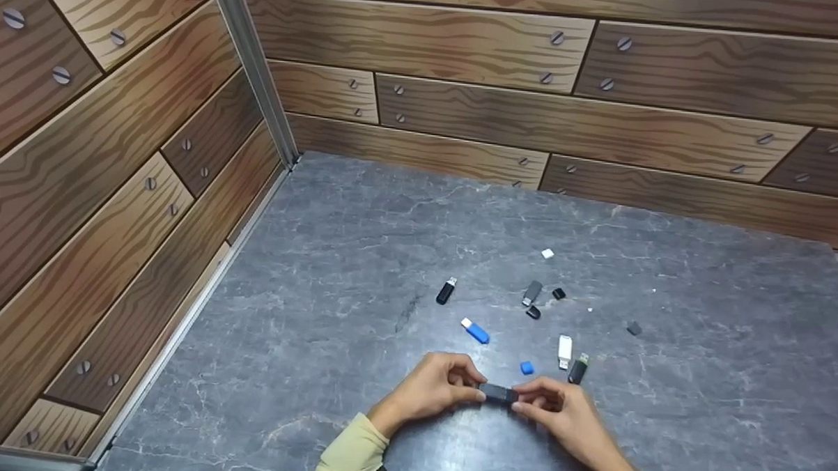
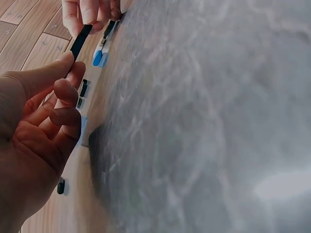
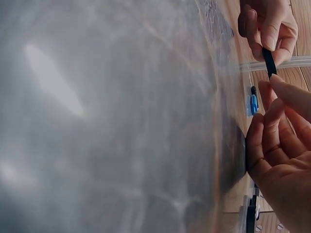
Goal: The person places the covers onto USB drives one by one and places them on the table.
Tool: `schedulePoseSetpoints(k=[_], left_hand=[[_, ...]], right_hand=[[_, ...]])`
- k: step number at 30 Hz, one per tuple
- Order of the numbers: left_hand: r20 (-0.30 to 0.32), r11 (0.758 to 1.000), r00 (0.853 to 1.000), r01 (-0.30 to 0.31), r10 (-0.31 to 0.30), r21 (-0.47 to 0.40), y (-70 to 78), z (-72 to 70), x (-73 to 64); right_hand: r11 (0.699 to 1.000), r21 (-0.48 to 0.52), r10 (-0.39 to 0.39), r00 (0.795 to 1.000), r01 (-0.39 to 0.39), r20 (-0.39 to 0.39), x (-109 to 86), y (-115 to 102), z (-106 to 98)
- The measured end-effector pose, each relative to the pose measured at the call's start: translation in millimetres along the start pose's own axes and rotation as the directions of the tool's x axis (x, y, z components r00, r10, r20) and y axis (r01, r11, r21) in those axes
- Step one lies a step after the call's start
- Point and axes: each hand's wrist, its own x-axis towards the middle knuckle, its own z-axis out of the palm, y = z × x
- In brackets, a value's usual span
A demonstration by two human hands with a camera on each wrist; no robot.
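Note:
A dark USB stick (image 1: 497, 393) is held level between my two hands, just above the near part of the table. My left hand (image 1: 433, 389) pinches its left end between thumb and fingers. The right end is pinched by my right hand (image 1: 559, 409). Both wrist views show it as a thin black bar, the USB stick (image 2: 80, 42) and again the USB stick (image 3: 269, 63), with thumbs on its ends. Fingers hide both ends, so I cannot tell whether a cap is on. Beyond the hands lie a blue cap (image 1: 526, 367) and a blue USB stick (image 1: 477, 331).
Farther out lie a black USB stick (image 1: 445, 292), a grey one (image 1: 533, 292), a white one (image 1: 565, 351) and a dark one (image 1: 578, 369). Loose caps include a white cap (image 1: 547, 254) and a grey cap (image 1: 634, 329). Wood-patterned walls (image 1: 423, 103) border the marbled table (image 1: 306, 259).

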Motion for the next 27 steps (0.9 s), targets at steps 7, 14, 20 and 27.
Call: schedulePoseSetpoints(k=[7, 14, 20, 27], left_hand=[[-0.006, 1.000, 1.000, 0.003, -0.003, 0.016, -1.2, 0.8, 0.4], [-0.013, 1.000, 0.999, 0.029, -0.029, -0.012, -2.9, 4.1, 1.4], [-0.016, 0.999, 0.999, 0.042, -0.043, -0.029, -6.0, 7.4, 0.5], [-0.003, 1.000, 1.000, 0.009, -0.009, -0.003, -5.8, 6.2, 2.1]], right_hand=[[0.999, -0.036, 0.023, 1.000, -0.023, -0.017, 2.2, -1.9, 4.6], [0.992, -0.100, 0.068, 0.997, -0.071, -0.036, 3.7, -3.1, 6.9], [0.988, -0.111, 0.104, 0.994, -0.106, -0.022, 2.9, -3.7, 8.0], [0.980, -0.181, 0.071, 0.996, -0.078, -0.049, 3.9, -6.0, 8.2]])
